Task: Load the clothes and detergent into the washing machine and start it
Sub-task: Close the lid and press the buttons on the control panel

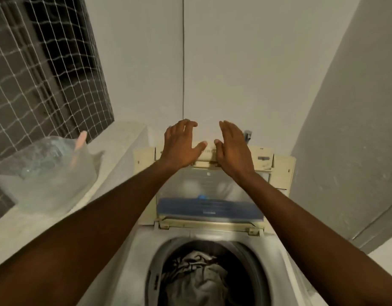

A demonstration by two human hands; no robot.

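A top-loading washing machine (276, 259) stands below me with its folding lid (210, 188) raised upright against the back wall. Grey and dark clothes (197, 277) lie in the open drum. My left hand (179, 146) and my right hand (233, 146) reach forward side by side over the lid's top edge. Both hands have fingers spread and hold nothing. Their thumbs rest near the cream top edge of the lid; whether the palms press on it I cannot tell.
A clear plastic bag (47, 171) with bluish contents sits on a white ledge (115, 164) to the left. A netted window (42, 69) is at upper left. A grey wall (345, 129) stands close on the right.
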